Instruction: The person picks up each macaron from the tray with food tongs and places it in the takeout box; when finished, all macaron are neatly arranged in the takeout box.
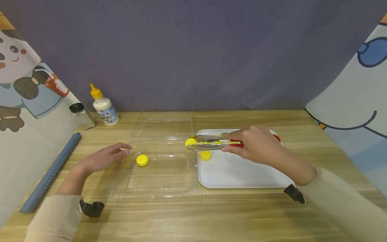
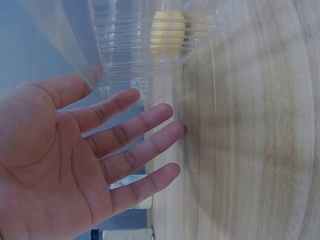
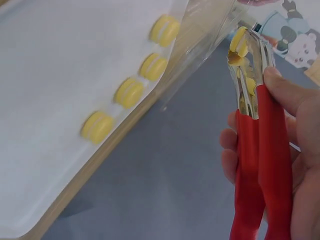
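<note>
My right hand (image 1: 257, 143) grips a pair of metal tongs (image 1: 208, 147) by their red handles (image 3: 272, 165). Between the tong tips is a yellow macaron (image 1: 190, 143), held above the right side of a clear plastic box (image 1: 163, 181). Another yellow macaron (image 1: 142, 160) sits inside the box, toward its left side. My left hand (image 1: 105, 157) is at the box's left wall, fingers spread and relaxed, as the left wrist view shows. Several yellow macarons (image 3: 129, 93) lie on the white tray (image 1: 239, 173) under and beside the tongs.
The box's clear lid (image 1: 167, 126) lies folded back behind it. At the back left stand a white bottle (image 1: 105, 111) with a yellow nozzle and a small black-capped jar (image 1: 83, 117). A grey-blue rod (image 1: 51, 171) runs along the table's left edge.
</note>
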`<state>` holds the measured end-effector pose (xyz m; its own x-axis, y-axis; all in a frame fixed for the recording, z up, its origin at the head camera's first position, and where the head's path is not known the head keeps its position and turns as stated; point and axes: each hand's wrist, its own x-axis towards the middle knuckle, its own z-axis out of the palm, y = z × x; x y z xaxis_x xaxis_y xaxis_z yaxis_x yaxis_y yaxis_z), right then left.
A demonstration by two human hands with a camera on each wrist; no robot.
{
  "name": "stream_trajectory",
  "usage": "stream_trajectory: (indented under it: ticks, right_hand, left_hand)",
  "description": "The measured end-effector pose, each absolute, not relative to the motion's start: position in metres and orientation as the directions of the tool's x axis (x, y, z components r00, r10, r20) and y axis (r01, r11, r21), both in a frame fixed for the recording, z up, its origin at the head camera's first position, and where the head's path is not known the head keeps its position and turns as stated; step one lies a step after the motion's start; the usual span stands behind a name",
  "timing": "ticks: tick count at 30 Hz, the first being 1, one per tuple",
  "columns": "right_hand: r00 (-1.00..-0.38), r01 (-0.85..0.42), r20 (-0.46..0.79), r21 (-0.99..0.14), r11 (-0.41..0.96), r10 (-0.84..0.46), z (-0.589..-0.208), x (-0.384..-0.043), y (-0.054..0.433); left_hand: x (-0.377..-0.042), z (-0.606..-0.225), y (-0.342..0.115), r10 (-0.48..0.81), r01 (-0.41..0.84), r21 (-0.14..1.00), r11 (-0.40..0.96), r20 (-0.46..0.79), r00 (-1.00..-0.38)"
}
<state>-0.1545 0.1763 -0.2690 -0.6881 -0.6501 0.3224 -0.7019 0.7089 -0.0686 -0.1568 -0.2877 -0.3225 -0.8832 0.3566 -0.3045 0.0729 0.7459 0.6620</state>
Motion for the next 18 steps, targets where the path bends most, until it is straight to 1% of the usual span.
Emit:
stream_trajectory:
  ticks: [10,18]
  right_hand:
    - [-0.652,-0.746,0.282,-0.073,0.662,-0.704,-0.276,-0.165,0.134]
    - [-0.630,-0.767,0.237,-0.034,0.641,-0.740,-0.282,-0.173,0.107]
  left_hand:
    - [-0.157,-0.322,-0.287,0.359,0.055,0.681,0.730,-0.313,-0.879]
    - [-0.157,-0.322,-0.286,0.358,0.044,0.689,0.723,-0.320,-0.877]
